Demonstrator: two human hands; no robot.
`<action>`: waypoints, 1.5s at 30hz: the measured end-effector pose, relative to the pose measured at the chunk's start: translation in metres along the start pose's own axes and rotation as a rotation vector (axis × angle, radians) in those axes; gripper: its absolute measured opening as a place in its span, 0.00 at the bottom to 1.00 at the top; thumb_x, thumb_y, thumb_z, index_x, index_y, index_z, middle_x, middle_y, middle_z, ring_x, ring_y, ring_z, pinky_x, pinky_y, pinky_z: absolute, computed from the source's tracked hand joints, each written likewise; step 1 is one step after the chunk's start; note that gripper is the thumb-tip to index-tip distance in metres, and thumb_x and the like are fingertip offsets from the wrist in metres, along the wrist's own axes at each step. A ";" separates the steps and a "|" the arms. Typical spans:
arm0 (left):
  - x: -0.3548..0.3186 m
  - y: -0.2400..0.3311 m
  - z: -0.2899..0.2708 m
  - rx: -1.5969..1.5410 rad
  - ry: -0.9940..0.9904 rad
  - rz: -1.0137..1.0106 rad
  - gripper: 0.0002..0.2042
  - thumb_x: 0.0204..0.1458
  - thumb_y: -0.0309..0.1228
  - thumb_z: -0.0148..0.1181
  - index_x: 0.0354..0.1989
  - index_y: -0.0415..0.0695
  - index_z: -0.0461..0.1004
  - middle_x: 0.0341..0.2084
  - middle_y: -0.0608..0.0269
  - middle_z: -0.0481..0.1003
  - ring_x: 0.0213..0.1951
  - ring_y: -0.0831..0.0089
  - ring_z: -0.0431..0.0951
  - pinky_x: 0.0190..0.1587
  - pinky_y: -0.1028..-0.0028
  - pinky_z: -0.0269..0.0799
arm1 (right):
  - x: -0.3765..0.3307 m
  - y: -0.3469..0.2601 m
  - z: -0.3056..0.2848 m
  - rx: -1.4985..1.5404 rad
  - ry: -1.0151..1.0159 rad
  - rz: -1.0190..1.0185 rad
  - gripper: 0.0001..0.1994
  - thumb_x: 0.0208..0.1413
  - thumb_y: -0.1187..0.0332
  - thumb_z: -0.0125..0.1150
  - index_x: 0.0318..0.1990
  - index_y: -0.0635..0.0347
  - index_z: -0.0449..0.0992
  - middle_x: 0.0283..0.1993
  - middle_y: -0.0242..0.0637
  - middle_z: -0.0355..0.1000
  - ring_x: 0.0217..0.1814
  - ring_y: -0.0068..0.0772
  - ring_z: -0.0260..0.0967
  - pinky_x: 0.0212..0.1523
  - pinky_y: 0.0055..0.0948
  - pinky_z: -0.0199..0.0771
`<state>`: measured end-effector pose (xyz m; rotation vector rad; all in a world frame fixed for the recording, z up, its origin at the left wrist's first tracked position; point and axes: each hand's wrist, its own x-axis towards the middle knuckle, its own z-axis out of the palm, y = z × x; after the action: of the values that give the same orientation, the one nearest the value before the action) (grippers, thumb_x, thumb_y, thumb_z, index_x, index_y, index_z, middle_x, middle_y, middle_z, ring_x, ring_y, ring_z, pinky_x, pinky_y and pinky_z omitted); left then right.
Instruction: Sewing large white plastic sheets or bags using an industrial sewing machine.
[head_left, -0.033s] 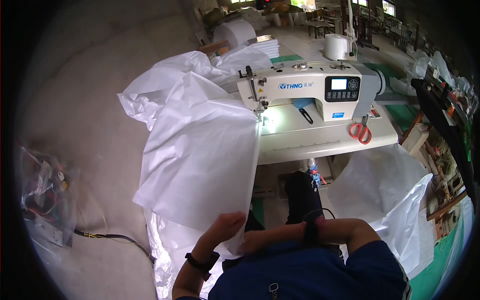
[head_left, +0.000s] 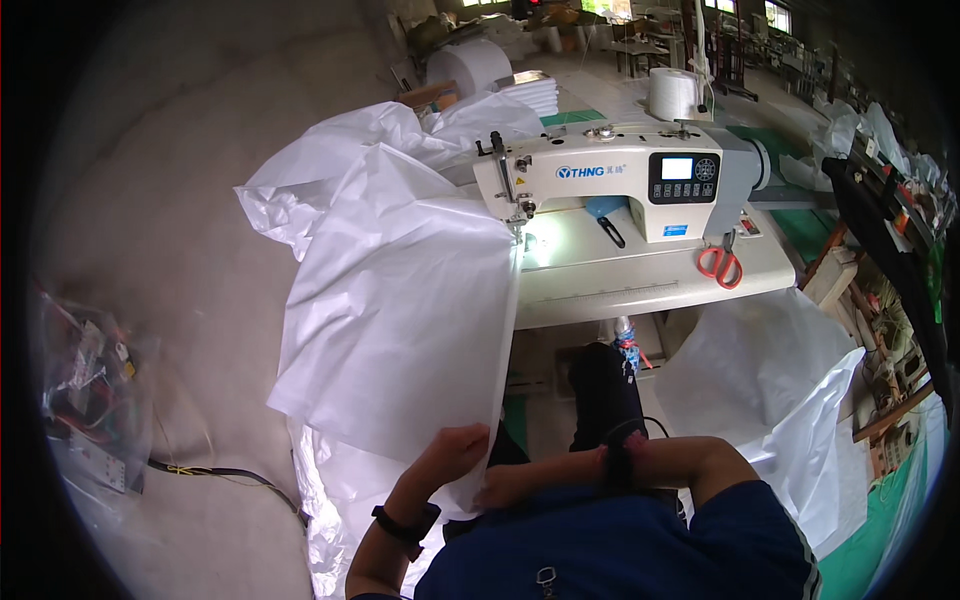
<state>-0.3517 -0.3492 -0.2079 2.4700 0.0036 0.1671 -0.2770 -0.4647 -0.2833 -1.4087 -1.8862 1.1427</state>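
Note:
A large white plastic-like sheet (head_left: 410, 300) runs from the sewing machine (head_left: 600, 185) down toward my body, its right edge passing under the lit needle area. My left hand (head_left: 455, 455) is closed in a fist at the near end of that edge, with the sheet in its grip. Just below and to the right, my right hand (head_left: 502, 484) is closed at the same edge, its fingertips partly hidden by the sheet. Red-handled scissors (head_left: 720, 266) lie at the right of the machine bed, and a black thread snipper (head_left: 612, 232) rests under the machine arm.
A white thread cone (head_left: 675, 94) stands behind the machine. More white sheeting (head_left: 765, 370) hangs at the right. On the floor at left lie a clear bag of mixed items (head_left: 95, 390) and a black cable (head_left: 225, 473). A large white roll (head_left: 470, 66) stands farther back.

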 end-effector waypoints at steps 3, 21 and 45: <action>-0.003 0.002 0.010 -0.174 -0.026 -0.143 0.06 0.50 0.28 0.51 0.29 0.36 0.69 0.21 0.53 0.70 0.24 0.65 0.72 0.29 0.70 0.68 | 0.018 0.020 0.023 -0.049 -0.259 -0.150 0.12 0.55 0.65 0.48 0.39 0.63 0.73 0.37 0.52 0.71 0.43 0.49 0.68 0.48 0.39 0.64; -0.021 0.065 0.016 -0.156 0.166 -0.099 0.06 0.46 0.29 0.60 0.25 0.40 0.70 0.18 0.54 0.71 0.20 0.58 0.73 0.24 0.68 0.68 | 0.008 0.056 -0.271 -0.807 1.006 0.700 0.10 0.49 0.65 0.52 0.31 0.62 0.75 0.28 0.43 0.74 0.30 0.42 0.74 0.29 0.39 0.73; 0.066 0.013 0.027 -0.298 0.222 -0.448 0.08 0.49 0.30 0.55 0.28 0.37 0.71 0.17 0.53 0.68 0.22 0.70 0.71 0.28 0.71 0.67 | 0.002 0.044 -0.199 -0.507 0.952 0.841 0.29 0.45 0.73 0.50 0.56 0.76 0.55 0.26 0.50 0.73 0.29 0.47 0.74 0.31 0.39 0.74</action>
<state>-0.2834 -0.3737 -0.2132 2.0822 0.5795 0.2266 -0.0963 -0.3948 -0.2195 -2.5414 -0.8907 0.0999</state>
